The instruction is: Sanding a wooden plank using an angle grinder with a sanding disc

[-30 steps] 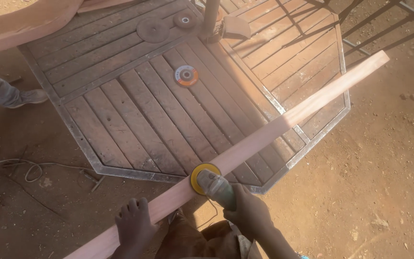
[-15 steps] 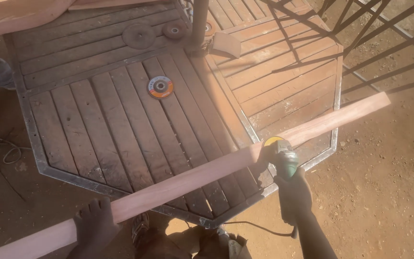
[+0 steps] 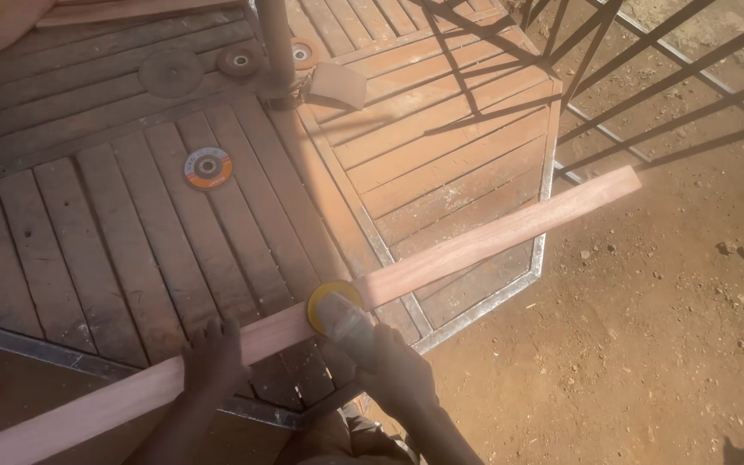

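**Grinder back near the middle of the plank**

Half a second ago the angle grinder (image 3: pixel 342 319) sat further out along the plank, toward its far end; now it is closer to the person, its yellow disc (image 3: pixel 331 301) against the edge of the long reddish wooden plank (image 3: pixel 492 237). The right hand (image 3: pixel 398 370) is wrapped tight around the grinder's body. The left hand (image 3: pixel 214 355) lies on the plank just beside the disc, fingers curled over it. This plank lies slantwise across a slatted wooden panel with a metal frame (image 3: pixel 484 303). On the slats, well apart, lie an orange-ringed grinding disc (image 3: pixel 207 167) and several darker discs (image 3: pixel 171 71). Bare sandy ground (image 3: pixel 665 344) lies to the right.
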